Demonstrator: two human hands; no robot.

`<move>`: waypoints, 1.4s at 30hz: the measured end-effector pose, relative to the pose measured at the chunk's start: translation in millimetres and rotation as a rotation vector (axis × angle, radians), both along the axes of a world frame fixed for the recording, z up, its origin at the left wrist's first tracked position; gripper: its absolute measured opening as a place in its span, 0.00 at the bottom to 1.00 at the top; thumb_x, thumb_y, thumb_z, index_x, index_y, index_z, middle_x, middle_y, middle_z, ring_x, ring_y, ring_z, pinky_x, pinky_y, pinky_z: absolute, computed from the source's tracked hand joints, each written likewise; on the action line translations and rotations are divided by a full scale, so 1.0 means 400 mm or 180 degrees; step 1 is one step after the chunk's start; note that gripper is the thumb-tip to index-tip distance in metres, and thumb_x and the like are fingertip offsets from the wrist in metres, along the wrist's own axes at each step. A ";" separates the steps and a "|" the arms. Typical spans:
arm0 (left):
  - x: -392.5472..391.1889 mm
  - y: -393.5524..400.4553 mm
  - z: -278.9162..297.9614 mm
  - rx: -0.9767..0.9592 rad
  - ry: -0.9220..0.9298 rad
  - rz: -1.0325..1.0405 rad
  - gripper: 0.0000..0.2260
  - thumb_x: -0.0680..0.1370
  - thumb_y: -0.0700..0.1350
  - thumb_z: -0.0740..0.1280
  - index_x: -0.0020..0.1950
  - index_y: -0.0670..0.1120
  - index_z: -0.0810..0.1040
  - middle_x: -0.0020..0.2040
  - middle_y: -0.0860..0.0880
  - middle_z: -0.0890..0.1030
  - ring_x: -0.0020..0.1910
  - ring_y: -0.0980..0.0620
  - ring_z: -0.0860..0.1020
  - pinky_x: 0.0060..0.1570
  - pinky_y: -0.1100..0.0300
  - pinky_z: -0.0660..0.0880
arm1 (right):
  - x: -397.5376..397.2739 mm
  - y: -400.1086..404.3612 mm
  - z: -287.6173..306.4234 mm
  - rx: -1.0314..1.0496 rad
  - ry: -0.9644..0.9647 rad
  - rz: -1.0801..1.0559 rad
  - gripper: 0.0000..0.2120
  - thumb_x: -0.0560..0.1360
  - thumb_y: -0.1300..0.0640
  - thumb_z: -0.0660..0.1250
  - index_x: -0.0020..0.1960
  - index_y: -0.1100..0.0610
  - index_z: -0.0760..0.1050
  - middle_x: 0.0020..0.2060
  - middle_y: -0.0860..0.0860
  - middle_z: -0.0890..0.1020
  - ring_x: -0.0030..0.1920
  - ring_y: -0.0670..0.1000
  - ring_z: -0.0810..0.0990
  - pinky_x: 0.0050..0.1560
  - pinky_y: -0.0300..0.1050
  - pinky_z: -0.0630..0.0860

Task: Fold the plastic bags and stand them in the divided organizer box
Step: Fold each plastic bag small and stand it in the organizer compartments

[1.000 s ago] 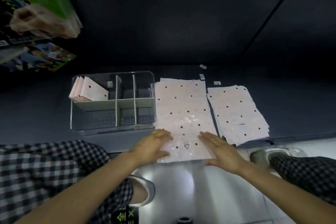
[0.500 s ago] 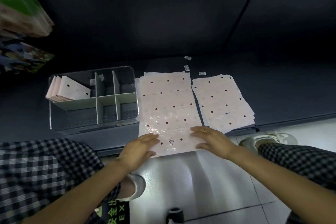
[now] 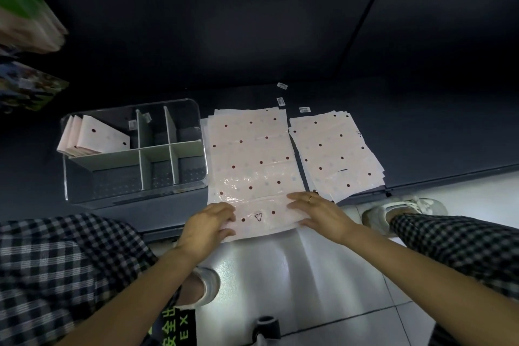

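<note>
A: Nearest first. Green floor sign (image 3: 177, 329) at the bottom edge, partly cut off: Chinese characters, "全" legible, plus Latin "E X" below.
B: Checked trousers (image 3: 50, 267) on both sides, white shoe (image 3: 404, 211) at right on the pale tiled floor (image 3: 295, 275).

A: Hands next?
B: Left hand (image 3: 207, 226) flat on the near left corner of the spread plastic bag (image 3: 252, 166), fingers straight, thumb along the near edge; pressing, no curl around anything.
A: Right hand (image 3: 320, 212) flat on the near right corner, fingers extended and slightly spread, ring on 1 finger. Also pressing, nothing gripped.

B: Bag itself?
A: Pale pink with dark red dots, lying lengthwise away from the person, near end hanging past the edge of the dark low platform (image 3: 421, 135). Small hand-drawn triangle outline between the 2 hands.
B: Just right of it, a fanned stack of flat bags (image 3: 337, 154), same print.

A: Organizer?
B: Clear organizer box (image 3: 134, 196) just left of the spread bag, white dividers. Folded bags (image 3: 95, 137) standing tilted in the far left compartment, at least 3.
A: 2 small stickers inside by the dividers, text unreadable.
B: 3 small white labels (image 3: 280, 101) beyond the bags, print too small to read.
A: Far left: blurred green and colourful packaging (image 3: 25, 36), nothing legible.
</note>
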State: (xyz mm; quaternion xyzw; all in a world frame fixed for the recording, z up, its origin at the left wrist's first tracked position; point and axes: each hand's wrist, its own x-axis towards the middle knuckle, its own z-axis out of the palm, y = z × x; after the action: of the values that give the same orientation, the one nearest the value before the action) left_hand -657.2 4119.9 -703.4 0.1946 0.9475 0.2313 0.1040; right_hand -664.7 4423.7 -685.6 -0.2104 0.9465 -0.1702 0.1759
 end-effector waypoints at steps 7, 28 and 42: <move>0.008 -0.007 0.009 0.0006 -0.0324 -0.0218 0.26 0.70 0.52 0.74 0.66 0.54 0.73 0.67 0.58 0.69 0.67 0.57 0.66 0.60 0.64 0.66 | -0.026 -0.003 0.011 -0.0372 -0.0162 -0.0664 0.09 0.75 0.62 0.68 0.54 0.60 0.81 0.59 0.52 0.80 0.60 0.50 0.77 0.59 0.26 0.63; -0.058 -0.006 0.126 0.0900 -0.1376 0.0011 0.08 0.76 0.38 0.67 0.40 0.50 0.77 0.40 0.53 0.81 0.42 0.55 0.78 0.48 0.59 0.73 | -0.080 0.016 0.162 -0.1558 -0.1706 -0.1057 0.02 0.73 0.60 0.71 0.44 0.60 0.80 0.37 0.49 0.82 0.40 0.45 0.78 0.46 0.37 0.72; -0.066 0.047 0.199 0.1914 0.0257 0.1257 0.18 0.77 0.59 0.63 0.64 0.56 0.69 0.68 0.56 0.71 0.65 0.59 0.69 0.60 0.70 0.66 | -0.248 -0.029 0.189 -0.2211 -0.1009 -0.2179 0.04 0.78 0.58 0.65 0.48 0.57 0.77 0.43 0.54 0.78 0.45 0.52 0.76 0.50 0.46 0.74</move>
State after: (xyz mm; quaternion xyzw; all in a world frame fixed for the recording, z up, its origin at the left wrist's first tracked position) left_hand -683.4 4138.6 -623.9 0.0387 0.8598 0.5074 -0.0421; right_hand -763.9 4412.2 -609.9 0.0940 0.8104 -0.5523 0.1712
